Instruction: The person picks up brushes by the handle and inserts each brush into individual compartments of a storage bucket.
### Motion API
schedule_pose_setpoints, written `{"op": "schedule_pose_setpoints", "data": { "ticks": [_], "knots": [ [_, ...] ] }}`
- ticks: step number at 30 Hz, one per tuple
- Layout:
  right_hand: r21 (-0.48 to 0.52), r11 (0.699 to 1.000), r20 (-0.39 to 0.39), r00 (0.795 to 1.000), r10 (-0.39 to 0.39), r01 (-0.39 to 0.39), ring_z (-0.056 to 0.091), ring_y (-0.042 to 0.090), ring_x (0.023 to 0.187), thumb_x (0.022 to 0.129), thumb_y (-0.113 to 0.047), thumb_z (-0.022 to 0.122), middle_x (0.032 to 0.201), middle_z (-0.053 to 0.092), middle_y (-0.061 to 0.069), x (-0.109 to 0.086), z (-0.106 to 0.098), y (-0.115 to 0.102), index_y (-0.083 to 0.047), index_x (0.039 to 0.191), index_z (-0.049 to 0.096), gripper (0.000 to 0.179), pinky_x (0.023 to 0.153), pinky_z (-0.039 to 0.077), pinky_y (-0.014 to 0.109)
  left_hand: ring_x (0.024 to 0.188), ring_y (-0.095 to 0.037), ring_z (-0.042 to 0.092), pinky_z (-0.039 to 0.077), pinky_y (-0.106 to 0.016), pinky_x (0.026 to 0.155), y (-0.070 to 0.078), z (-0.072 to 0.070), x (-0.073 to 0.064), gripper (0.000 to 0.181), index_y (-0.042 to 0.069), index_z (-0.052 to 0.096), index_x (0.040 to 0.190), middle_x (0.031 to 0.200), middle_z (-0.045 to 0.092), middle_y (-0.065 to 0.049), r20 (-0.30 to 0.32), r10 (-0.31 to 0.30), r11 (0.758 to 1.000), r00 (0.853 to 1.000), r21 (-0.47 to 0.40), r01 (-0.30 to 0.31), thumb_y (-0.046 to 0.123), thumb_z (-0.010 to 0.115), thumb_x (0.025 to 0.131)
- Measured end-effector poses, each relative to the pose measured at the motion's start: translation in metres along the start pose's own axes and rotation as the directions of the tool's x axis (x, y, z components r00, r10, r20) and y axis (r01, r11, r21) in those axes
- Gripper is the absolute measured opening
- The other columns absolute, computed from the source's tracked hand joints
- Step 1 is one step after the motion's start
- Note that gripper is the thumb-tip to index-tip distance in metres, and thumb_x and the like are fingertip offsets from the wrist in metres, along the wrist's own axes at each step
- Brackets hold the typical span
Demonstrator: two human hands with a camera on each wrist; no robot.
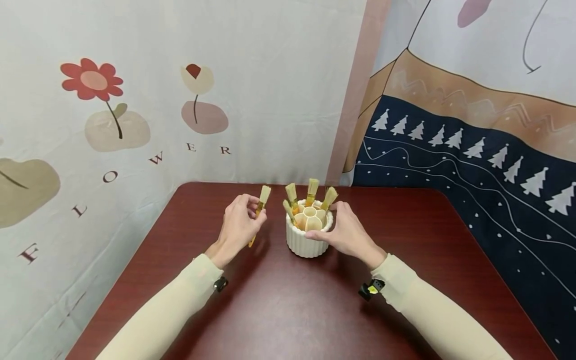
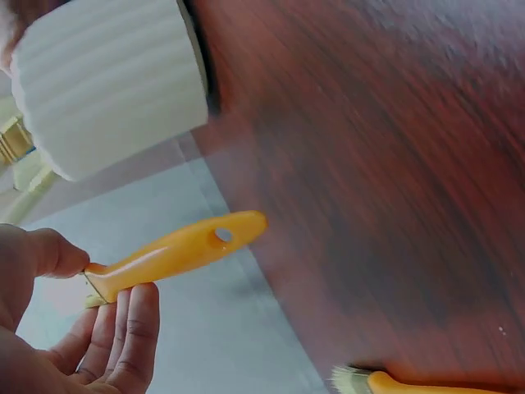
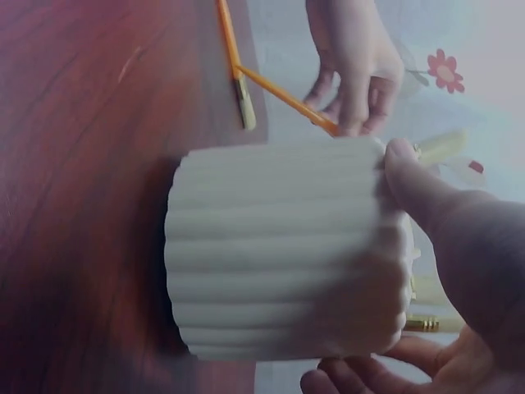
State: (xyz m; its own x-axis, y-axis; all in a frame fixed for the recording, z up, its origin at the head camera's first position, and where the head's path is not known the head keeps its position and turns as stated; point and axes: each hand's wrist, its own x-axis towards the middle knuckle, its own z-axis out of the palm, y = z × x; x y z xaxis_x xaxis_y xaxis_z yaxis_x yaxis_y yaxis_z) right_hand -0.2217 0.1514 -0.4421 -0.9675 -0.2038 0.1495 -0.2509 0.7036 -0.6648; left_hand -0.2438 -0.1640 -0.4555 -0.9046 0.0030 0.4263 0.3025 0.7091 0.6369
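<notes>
A paintbrush (image 1: 265, 193) with pale bristles and an orange handle (image 2: 176, 253) is pinched between the thumb and fingers of my left hand (image 1: 240, 222). It is held bristles up, a little left of a white ribbed brush holder (image 1: 307, 244). My right hand (image 1: 351, 234) grips that holder at its right side, thumb on the near rim and fingers round the far side. Several paintbrushes (image 1: 312, 189) stand bristles up in the holder's petal-shaped compartments; the front compartment shows no brush. Another paintbrush (image 2: 410, 386) lies on the table, mostly hidden by my left hand in the head view.
The dark red-brown table (image 1: 297, 310) ends at a pale wall hanging (image 1: 279, 90) printed with flowers and letters. A navy and tan hanging (image 1: 450, 165) with white trees borders its right side. Both wrists wear small dark camera mounts (image 1: 371, 289).
</notes>
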Motion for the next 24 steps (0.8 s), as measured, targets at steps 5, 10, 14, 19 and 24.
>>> {"op": "schedule_pose_setpoints", "data": {
  "ticks": [5, 10, 14, 19, 24],
  "knots": [
    [-0.020, 0.999, -0.049, 0.998, 0.041, -0.042, 0.065, 0.037, 0.123, 0.084, -0.067, 0.100, 0.139, 0.060, 0.023, -0.004, 0.005, -0.005, 0.005, 0.141, 0.055, 0.103, 0.107, 0.060, 0.054, 0.090, -0.027, 0.081, 0.068, -0.037, 0.084, 0.011, -0.002, -0.003, 0.030, 0.001, 0.074, 0.124, 0.113, 0.078, -0.014, -0.032, 0.036, 0.998, 0.999, -0.043, -0.037, 0.011, 0.085, 0.098],
    [-0.043, 0.996, -0.084, 0.994, 0.071, -0.075, 0.063, 0.034, 0.114, 0.082, -0.071, 0.099, 0.131, 0.058, 0.020, -0.007, 0.011, -0.009, 0.005, 0.140, 0.055, 0.106, 0.098, 0.060, 0.051, 0.088, -0.026, 0.081, 0.070, -0.034, 0.079, 0.019, -0.004, -0.007, 0.030, -0.001, 0.073, 0.124, 0.110, 0.076, -0.015, -0.066, 0.066, 0.992, 0.996, -0.108, -0.073, 0.008, 0.085, 0.098],
    [-0.064, 0.993, -0.103, 0.991, 0.088, -0.095, 0.064, 0.034, 0.108, 0.081, -0.076, 0.097, 0.130, 0.057, 0.021, -0.009, 0.015, -0.011, 0.005, 0.142, 0.053, 0.111, 0.093, 0.061, 0.050, 0.089, -0.027, 0.081, 0.071, -0.034, 0.079, 0.025, -0.005, -0.010, 0.030, -0.001, 0.072, 0.124, 0.110, 0.076, -0.015, -0.076, 0.066, 0.985, 0.995, -0.153, -0.077, 0.007, 0.084, 0.098],
    [-0.083, 0.988, -0.103, 0.987, 0.124, -0.133, 0.066, 0.034, 0.104, 0.081, -0.080, 0.095, 0.131, 0.056, 0.022, -0.011, 0.018, -0.014, 0.006, 0.145, 0.050, 0.117, 0.091, 0.063, 0.051, 0.089, -0.025, 0.081, 0.071, -0.030, 0.078, 0.032, -0.007, -0.013, 0.030, 0.000, 0.071, 0.124, 0.111, 0.076, -0.015, -0.077, 0.073, 0.977, 0.994, -0.197, -0.087, 0.008, 0.084, 0.098],
    [-0.099, 0.986, -0.093, 0.988, 0.123, -0.132, 0.065, 0.034, 0.103, 0.083, -0.083, 0.092, 0.130, 0.055, 0.023, -0.010, 0.018, -0.014, 0.007, 0.144, 0.048, 0.117, 0.088, 0.063, 0.050, 0.089, -0.023, 0.080, 0.072, -0.034, 0.079, 0.037, -0.007, -0.015, 0.031, 0.001, 0.071, 0.126, 0.112, 0.076, -0.014, -0.080, 0.091, 0.972, 0.993, -0.209, -0.106, 0.009, 0.084, 0.099]
  ]
}}
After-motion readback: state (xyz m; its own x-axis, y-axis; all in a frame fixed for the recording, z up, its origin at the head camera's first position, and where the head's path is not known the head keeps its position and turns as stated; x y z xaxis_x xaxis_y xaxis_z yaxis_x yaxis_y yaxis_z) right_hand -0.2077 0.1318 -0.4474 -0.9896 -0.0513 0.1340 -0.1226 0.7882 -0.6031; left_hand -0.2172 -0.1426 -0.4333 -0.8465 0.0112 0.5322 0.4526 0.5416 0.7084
